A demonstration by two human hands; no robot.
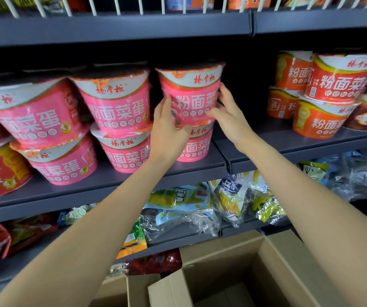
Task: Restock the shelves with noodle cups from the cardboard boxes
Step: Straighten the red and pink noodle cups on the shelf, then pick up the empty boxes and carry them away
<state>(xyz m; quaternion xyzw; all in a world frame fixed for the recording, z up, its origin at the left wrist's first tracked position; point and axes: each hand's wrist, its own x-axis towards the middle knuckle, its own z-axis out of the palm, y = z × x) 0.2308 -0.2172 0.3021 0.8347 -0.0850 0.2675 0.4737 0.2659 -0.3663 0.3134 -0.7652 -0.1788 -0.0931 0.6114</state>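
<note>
The dark grey shelf (111,180) carries two-high stacks of pink noodle cups, and the open cardboard box (233,273) stands below, at the bottom of the view. The step in hand seems to be the placing of one cup: the top pink noodle cup (194,94) sits on the lower pink cup (197,147) at the right end of the pink row. The left hand (167,129) holds its left side with curled fingers. The right hand (229,111) touches its right side with fingers spread and mostly straight, more steadying than gripping.

Next, I think, the cup needs to be squared on the one under it, then let go, and another taken from the box.

The cups read 杨掌柜 in red and 粉面菜蛋 in white. The orange cups (324,120) to the right carry the same words.
</note>
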